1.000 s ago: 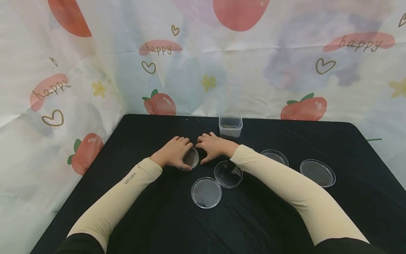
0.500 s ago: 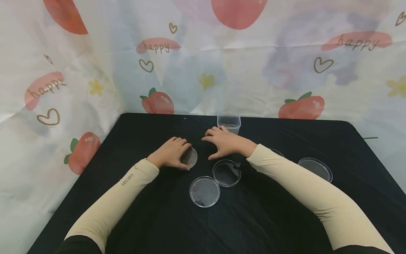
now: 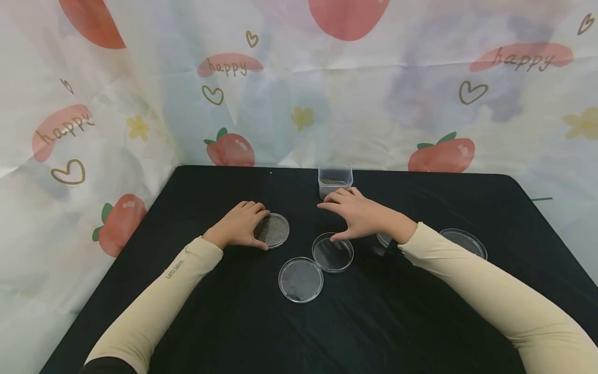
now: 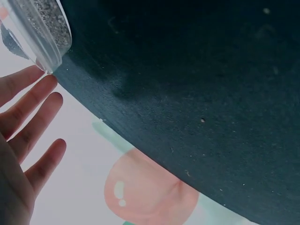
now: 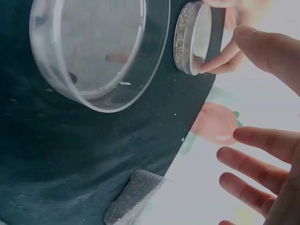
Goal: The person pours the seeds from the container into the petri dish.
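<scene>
A: What has changed in the last second?

B: The right hand [image 3: 366, 214] was just beside the filled dish [image 3: 276, 230]. Now it is well apart, near the empty dish [image 3: 333, 255] and the tub [image 3: 335, 173]. The left hand [image 3: 235, 224] has slid back too, uncovering most of the filled dish.

A: Meaning what for the work?

B: I'd judge the filled dish stands by itself, leaving the right hand free.

A: Is either one grasping anything?

B: The right is released, fingers spread, bearing nothing. The left has straight fingers, tips at the dish's edge; it looks more like a touch than a grip.

A: Where is that dish?

B: Flat on the tabletop [image 3: 233, 317], left of the empty dish and a little farther back.

A: And the materials?

B: Clear, smooth, round pieces, plastic or glass, I can't tell. The filled dish holds coarse grey-brown grit [image 4: 54, 21], and its doubled rim suggests a lid. A shallow disc [image 3: 301, 280] meets the empty dish's rim. The tub is squarish, see-through, with similar grains [image 3: 333, 182]. The tabletop is dull black, faintly wrinkled, dotted with pale specks [image 4: 203, 120].
</scene>
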The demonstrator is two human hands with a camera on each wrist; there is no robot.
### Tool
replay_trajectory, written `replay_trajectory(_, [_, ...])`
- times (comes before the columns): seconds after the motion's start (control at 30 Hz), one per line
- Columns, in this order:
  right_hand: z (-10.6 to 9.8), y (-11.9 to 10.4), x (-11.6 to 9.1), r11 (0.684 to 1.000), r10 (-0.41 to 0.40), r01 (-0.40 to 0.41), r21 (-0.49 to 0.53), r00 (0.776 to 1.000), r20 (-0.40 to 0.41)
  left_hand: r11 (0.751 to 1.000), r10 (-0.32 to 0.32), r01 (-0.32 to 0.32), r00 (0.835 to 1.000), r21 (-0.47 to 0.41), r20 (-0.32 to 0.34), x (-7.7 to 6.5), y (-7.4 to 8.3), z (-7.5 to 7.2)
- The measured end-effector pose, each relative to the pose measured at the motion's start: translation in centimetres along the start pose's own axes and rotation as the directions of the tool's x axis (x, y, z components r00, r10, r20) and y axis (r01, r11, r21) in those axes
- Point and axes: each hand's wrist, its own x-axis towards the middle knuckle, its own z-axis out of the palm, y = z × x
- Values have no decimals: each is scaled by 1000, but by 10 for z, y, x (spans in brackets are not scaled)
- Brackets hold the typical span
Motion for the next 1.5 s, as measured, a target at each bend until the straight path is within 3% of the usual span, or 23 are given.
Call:
replay_trajectory(0.23, [6, -2, -20, 999, -1, 1, 52, 1000, -8, 999, -21, 21, 1000, -37, 3, -1, -3, 3])
replay_trajectory(0.53, [28, 0, -39, 995, 34, -33, 99, 999, -13, 998, -17, 15, 999, -60, -39, -6, 3, -1])
replay_trajectory(0.63, [36, 0, -42, 994, 34, -31, 100, 999, -25, 998, 22, -26, 997, -51, -78, -9, 13, -7])
replay_trajectory(0.77, [44, 0, -45, 996, 24, -19, 85, 998, -50, 992, 120, -124, 986, -32, -112, -12, 33, -17])
replay_trajectory(1.03, [57, 1, -49, 997, 18, -13, 81, 998, -60, 962, 271, -271, 963, 26, -4, -16, 70, -19])
replay_trajectory(1.27, [62, 2, -50, 998, 5, 0, 55, 997, -82, 941, 333, -335, 942, 51, 33, -16, 84, -12])
replay_trajectory(1.5, [64, 5, -49, 999, 11, -8, 43, 998, -69, 936, 340, -344, 939, 76, 52, -17, 89, -5])
